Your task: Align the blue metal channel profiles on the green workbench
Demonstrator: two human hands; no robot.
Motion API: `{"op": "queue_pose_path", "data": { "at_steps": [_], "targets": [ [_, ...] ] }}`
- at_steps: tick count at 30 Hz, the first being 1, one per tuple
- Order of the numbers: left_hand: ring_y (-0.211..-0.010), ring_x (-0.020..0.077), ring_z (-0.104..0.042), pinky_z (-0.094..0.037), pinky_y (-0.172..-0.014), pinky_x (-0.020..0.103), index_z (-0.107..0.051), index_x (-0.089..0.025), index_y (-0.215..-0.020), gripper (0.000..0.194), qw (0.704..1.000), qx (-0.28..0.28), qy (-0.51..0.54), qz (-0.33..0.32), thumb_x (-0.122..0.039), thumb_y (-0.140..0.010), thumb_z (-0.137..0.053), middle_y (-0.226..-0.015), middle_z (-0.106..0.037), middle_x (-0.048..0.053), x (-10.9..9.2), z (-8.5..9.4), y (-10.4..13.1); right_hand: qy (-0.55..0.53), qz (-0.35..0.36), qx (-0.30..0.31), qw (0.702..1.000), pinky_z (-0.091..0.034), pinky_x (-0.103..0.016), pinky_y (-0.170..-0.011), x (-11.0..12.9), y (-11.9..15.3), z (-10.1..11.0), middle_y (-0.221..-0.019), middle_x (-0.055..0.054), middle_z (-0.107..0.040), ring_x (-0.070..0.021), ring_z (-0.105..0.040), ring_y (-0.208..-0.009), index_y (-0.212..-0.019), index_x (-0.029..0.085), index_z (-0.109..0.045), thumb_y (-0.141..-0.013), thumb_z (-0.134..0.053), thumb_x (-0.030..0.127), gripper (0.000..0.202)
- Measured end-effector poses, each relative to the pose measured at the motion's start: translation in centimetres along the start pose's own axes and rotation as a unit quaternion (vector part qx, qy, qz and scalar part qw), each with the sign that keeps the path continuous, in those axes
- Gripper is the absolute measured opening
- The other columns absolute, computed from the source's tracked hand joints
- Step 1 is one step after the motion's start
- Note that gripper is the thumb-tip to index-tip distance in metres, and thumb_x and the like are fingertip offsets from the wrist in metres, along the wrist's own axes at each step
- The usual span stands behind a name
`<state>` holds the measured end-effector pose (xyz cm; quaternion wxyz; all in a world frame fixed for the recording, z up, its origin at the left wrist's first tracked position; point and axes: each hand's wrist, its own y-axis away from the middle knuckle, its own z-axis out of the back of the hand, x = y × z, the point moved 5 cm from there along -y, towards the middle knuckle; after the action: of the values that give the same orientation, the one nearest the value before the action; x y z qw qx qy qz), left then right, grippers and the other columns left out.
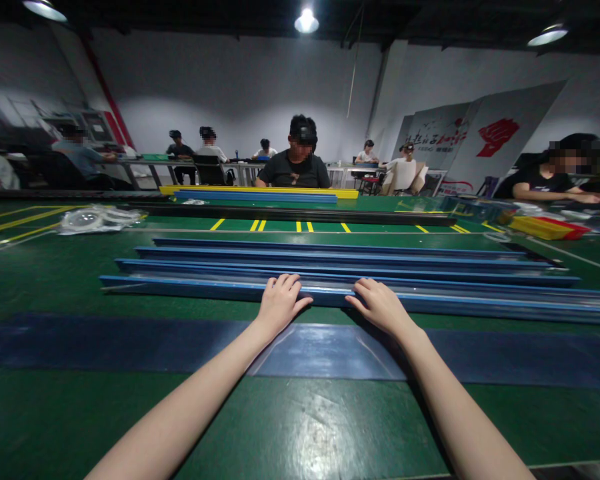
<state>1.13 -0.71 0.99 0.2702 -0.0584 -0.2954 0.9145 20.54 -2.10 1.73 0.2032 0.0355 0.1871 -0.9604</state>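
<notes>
Both my hands are on the nearest of several long blue channel strips [325,297] that lie side by side across the table. My left hand [281,300] has its fingers over the strip's top and its thumb along the near side. A short way to the right, my right hand [379,303] holds the same strip in a similar way, thumb pointing inward. The fingertips are partly hidden inside the channel. Under my forearms lies a flat, see-through bluish plastic strip [330,353], stretching nearly the full width of the view.
Behind the channels a long black bar [300,214] crosses the green table [310,420]. Farther back lie yellow and blue strips [255,195]. A clear plastic bag [97,219] sits at left, yellow and red trays [545,227] at right. A person [297,167] sits opposite.
</notes>
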Motion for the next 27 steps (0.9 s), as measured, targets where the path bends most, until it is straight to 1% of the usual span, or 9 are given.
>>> {"op": "queue_pose_path", "data": {
  "at_steps": [19, 25, 27],
  "targets": [
    [-0.098, 0.0226, -0.050, -0.035, -0.077, 0.035, -0.058, -0.018, -0.089, 0.030, 1.000, 0.003, -0.010, 0.002, -0.046, -0.080, -0.050, -0.112, -0.058, 0.007, -0.02, -0.18, 0.02, 0.004, 0.005, 0.003, 1.000, -0.035, -0.028, -0.069, 0.00, -0.03, -0.13, -0.087, -0.006, -0.058, -0.0175, -0.052, -0.080, -0.081, 0.019, -0.055, -0.089, -0.034, 0.040, 0.031],
    [-0.093, 0.0211, -0.051, -0.034, -0.074, 0.034, -0.057, -0.017, -0.089, 0.030, 1.000, 0.016, -0.002, 0.006, -0.045, -0.081, -0.049, -0.099, -0.061, 0.006, -0.06, -0.07, -0.03, 0.001, 0.005, 0.000, 1.000, -0.035, -0.028, -0.068, 0.01, -0.01, -0.10, -0.086, -0.006, -0.059, -0.0175, -0.051, -0.079, -0.080, 0.018, -0.055, -0.089, -0.034, 0.039, 0.031],
    [-0.093, 0.0211, -0.050, -0.034, -0.075, 0.033, -0.057, -0.017, -0.089, 0.030, 1.000, 0.019, -0.003, 0.008, -0.045, -0.081, -0.049, -0.098, -0.061, 0.006, -0.07, -0.04, -0.04, 0.003, 0.006, 0.002, 1.000, -0.035, -0.028, -0.068, 0.03, -0.02, -0.11, -0.086, -0.006, -0.059, -0.0175, -0.051, -0.079, -0.080, 0.019, -0.055, -0.089, -0.034, 0.039, 0.031]
  ]
}}
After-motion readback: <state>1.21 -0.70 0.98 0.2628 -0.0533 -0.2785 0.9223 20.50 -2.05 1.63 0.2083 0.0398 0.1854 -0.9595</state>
